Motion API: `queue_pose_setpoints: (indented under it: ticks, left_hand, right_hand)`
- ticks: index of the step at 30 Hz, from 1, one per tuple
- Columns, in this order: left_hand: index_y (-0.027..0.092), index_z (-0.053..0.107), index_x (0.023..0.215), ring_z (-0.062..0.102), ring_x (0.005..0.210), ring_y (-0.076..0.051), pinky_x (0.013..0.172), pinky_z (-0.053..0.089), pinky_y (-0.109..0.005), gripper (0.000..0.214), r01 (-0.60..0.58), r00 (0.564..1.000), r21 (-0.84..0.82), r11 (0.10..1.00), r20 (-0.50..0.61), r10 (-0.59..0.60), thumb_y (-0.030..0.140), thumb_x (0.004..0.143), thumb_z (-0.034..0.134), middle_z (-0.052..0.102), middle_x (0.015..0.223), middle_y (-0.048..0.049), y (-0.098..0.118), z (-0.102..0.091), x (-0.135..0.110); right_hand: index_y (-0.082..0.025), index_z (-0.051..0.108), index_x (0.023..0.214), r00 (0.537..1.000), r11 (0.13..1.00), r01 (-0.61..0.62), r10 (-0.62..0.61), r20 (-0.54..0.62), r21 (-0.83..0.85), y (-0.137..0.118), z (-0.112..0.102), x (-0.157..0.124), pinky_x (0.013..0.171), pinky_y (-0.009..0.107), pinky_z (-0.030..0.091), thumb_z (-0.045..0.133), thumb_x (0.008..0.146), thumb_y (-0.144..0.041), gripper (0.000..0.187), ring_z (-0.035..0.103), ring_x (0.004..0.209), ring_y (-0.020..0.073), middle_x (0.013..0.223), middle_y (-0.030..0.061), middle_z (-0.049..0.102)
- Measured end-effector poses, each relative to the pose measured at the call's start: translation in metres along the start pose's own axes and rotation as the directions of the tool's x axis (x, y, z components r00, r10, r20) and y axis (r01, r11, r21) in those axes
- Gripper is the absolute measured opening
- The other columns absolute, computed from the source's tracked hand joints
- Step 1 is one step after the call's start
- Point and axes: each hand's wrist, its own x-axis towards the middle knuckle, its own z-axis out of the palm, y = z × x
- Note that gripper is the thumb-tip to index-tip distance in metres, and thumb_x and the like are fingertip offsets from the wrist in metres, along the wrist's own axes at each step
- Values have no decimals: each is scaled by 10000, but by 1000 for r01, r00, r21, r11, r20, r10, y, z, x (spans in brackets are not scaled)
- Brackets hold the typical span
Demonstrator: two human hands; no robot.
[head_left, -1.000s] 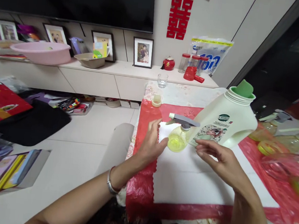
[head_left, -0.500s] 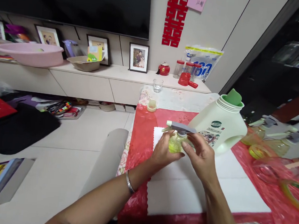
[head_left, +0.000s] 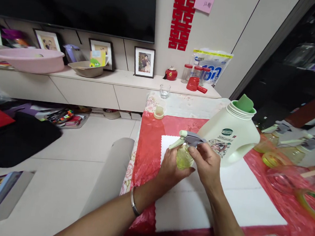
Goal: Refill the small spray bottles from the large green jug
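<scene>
A small clear spray bottle [head_left: 183, 157] with yellow-green liquid is held above the white sheet in the middle of the view. My left hand [head_left: 169, 167] wraps round the bottle's body from the left. Around the grey and pale-green spray head [head_left: 193, 138] close the fingers and thumb of my right hand [head_left: 207, 162]. The bottle tilts slightly. Just behind my right hand stands a large pale-green detergent jug [head_left: 230, 133], its mouth uncapped and a green spout showing. Its beige cap [head_left: 159, 112] sits on the red cover at the far left.
A white sheet [head_left: 238, 198] lies on the red plastic table cover [head_left: 149, 146]. On the right are several more spray bottles [head_left: 292, 153] and a roll of tape [head_left: 312, 205]. A small glass [head_left: 164, 92] stands at the table's far edge, before a low cabinet [head_left: 90, 92].
The spray head has turned, its nozzle now angled more toward me. My right hand has shifted slightly left on it, while my left hand keeps hold of the bottle.
</scene>
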Motion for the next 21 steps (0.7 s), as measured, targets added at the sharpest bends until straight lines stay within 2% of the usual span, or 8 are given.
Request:
queue_pose_setpoints:
  ticks: [5, 11, 14, 21]
  left_hand:
    - [195, 402, 1372, 601, 1204, -326, 1013, 524, -522, 688, -68, 996, 13, 998, -55, 69, 294, 770, 720, 606, 1277, -152, 8, -4, -3]
    - [195, 215, 1510, 503, 1341, -309, 1080, 470, -508, 646, -239, 970, 103, 966, -18, 242, 296, 954, 528, 516, 1407, -188, 4, -5, -12]
    - [212, 184, 1531, 479, 1365, -298, 1082, 470, -499, 621, -252, 967, 121, 960, -9, 255, 310, 991, 474, 501, 1423, -187, 2, -6, -13]
    - [237, 185, 1545, 439, 1406, -292, 1115, 441, -509, 612, -190, 982, 112, 975, 24, 189, 287, 999, 455, 469, 1482, -170, 3, -7, -16]
  right_hand:
    - [-204, 669, 1034, 1000, 1000, -4, 4, 18, 23, 2, 3, -1, 769, 243, 503, 668, 900, -414, 249, 644, 855, 138, 931, 8, 688]
    - [-206, 641, 1053, 999, 999, 30, -30, 9, 28, 6, 8, -2, 818, 260, 510, 657, 912, -395, 236, 648, 910, 145, 977, 16, 674]
    - [-212, 645, 1028, 998, 998, 62, -62, 22, 6, 2, 6, -2, 829, 265, 499, 641, 923, -377, 196, 637, 917, 147, 975, 17, 660]
    - [-238, 694, 1018, 985, 987, 150, -144, 98, -50, -6, -3, -1, 855, 254, 452, 564, 967, -343, 174, 581, 967, 141, 1048, 22, 624]
